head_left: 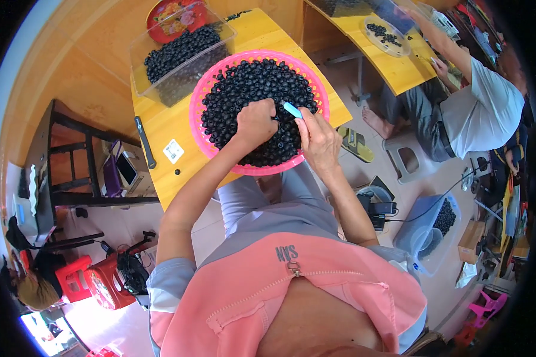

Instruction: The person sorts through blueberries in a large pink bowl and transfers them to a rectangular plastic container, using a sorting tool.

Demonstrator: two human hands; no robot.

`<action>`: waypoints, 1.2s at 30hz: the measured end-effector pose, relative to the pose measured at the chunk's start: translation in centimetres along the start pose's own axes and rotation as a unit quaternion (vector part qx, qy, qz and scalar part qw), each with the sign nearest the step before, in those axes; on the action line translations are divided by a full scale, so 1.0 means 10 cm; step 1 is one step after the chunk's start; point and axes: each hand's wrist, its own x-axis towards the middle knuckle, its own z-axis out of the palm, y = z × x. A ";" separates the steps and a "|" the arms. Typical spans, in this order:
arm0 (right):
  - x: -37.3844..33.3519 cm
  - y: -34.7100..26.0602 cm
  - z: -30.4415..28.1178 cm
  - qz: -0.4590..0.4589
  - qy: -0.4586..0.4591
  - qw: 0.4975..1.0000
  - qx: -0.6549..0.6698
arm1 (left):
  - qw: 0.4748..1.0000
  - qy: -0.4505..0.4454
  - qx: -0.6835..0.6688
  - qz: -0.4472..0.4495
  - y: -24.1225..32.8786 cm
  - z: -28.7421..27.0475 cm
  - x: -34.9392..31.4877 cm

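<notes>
— What have you got in front of you?

— A heap of small, round, blue-black berries [253, 80], filling a round, bright pink plastic basket [196, 113] with a perforated wall. It sits on the yellow wooden table [190, 181], reaching past the edge nearest me.

— And where do the berries lie from your left side?

— Right below my left hand [256, 123]. It is in the heap, a little below the middle, with berries all round it. The fingers are curled down and mostly closed; their tips are hidden, so I can't tell whether I have a berry between them.

— Your other one?

— My right hand [320, 140] is at the right part of the basket, with berries just to its left. Thumb and fingers are closed on a slim, light blue tool [292, 109], whose far end points up and left, close beside my left knuckles. I can't make out what kind of tool it is.

— Anything else near?

— Beyond the basket, to the left, a clear, rectangular plastic box [138, 74] with more berries. Left of the basket, a square white label [173, 151], a long, narrow, dark-handled implement [145, 143] by the table's edge, and one loose dark berry [177, 172].
</notes>
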 end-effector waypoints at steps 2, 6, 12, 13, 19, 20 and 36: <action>0.00 0.00 -0.01 0.006 -0.001 1.000 0.003 | 0.983 -0.009 -0.184 -0.008 -0.18 -0.04 0.00; 0.03 0.00 -0.05 0.044 -0.007 0.997 0.068 | 0.752 -0.116 -0.640 -0.100 -0.31 -0.24 -0.15; 0.01 -0.07 -0.13 0.087 -0.037 0.982 0.162 | 0.570 -0.084 -0.813 -0.090 -0.36 -0.30 -0.43; 0.00 -0.11 -0.14 0.074 -0.050 0.981 0.172 | 0.534 -0.084 -0.837 -0.083 -0.36 -0.30 -0.44; 0.02 -0.25 -0.19 0.035 -0.082 0.978 0.189 | 0.498 -0.074 -0.861 -0.070 -0.30 -0.26 -0.48; 0.02 -0.27 -0.20 0.034 -0.082 0.978 0.189 | 0.509 -0.066 -0.856 -0.065 -0.30 -0.25 -0.48; 0.02 -0.37 -0.24 -0.033 -0.098 0.981 0.166 | 0.461 -0.073 -0.884 -0.036 -0.24 -0.26 -0.56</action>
